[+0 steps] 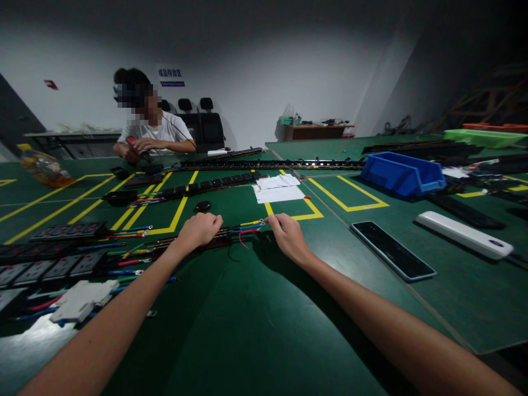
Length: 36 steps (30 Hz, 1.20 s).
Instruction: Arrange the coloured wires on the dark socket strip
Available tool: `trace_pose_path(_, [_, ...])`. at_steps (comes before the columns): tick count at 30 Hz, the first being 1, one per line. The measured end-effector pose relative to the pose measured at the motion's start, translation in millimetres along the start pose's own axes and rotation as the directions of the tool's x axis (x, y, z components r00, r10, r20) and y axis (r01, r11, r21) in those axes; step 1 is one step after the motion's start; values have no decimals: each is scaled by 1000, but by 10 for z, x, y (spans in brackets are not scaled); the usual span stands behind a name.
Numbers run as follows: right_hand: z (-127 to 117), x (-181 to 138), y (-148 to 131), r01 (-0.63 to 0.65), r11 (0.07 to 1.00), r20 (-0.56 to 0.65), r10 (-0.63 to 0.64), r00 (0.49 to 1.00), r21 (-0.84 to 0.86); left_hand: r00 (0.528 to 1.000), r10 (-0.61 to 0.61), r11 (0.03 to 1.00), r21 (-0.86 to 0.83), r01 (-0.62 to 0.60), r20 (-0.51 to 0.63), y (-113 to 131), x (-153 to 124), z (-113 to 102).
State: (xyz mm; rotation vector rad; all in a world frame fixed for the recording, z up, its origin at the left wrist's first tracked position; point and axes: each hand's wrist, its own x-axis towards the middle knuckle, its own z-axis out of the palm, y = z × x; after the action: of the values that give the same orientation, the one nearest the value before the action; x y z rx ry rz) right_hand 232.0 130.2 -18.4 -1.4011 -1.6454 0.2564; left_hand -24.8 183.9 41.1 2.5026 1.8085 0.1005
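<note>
Your left hand [199,229] was clamped on the wire bundle [246,225], which ran sideways to your right hand [291,237], fingertips together by the ring terminals [261,223], their grip unclear.

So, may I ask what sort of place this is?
Probably an electrical assembly workshop: there are coloured wires, rows of black blocks and a green table marked out with yellow lines.

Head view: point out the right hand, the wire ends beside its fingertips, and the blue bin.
Right hand [289,236]: head view, on the back of the hand.
Wire ends [247,224]: head view, on coloured insulation near the tips.
Blue bin [388,176]: head view, on its outer wall.
</note>
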Motion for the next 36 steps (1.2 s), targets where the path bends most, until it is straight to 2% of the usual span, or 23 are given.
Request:
trace_pose_path(3, [13, 12, 22, -3, 999, 56, 6, 998, -48, 1000, 4, 1000, -8, -4, 4, 2, -1, -4])
trace_pose_path(8, [-20, -6, -25, 156, 985, 61, -160, 985, 74, 1000, 8, 1000, -25, -7, 7, 13, -11, -16])
trace_pose_path(11, [-25, -19, -48, 197, 977, 60, -202, 978, 85, 1000, 2, 1000, -22, -2, 8, 15, -16, -19])
trace_pose_path(18, [12, 5, 10, 43, 999, -11, -43, 999, -32, 1000, -13, 1000, 5, 13, 11, 23, -10, -14])
trace_pose_path(21, [14, 10, 16, -4, 998, 1, 4, 1000, -58, 1000, -24, 1000, 16, 24, 5, 29, -6, -11])
trace_pose_path(24, [3, 5, -16, 12, 1000, -5, -12, 1000, -21, 1000, -23, 1000, 20, 23, 5, 28, -5, -11])
trace_pose_path(29, [-21, -2, -67, 110, 988, -62, -104, 993, 105, 1000, -12, 1000, 13, 12, 15, 18, -5, -15])
trace_pose_path(36, [34, 12, 19, -10, 1000, 38, 10, 999, 16, 1000, -15, 1000, 8, 15, 9, 32, -15, -30])
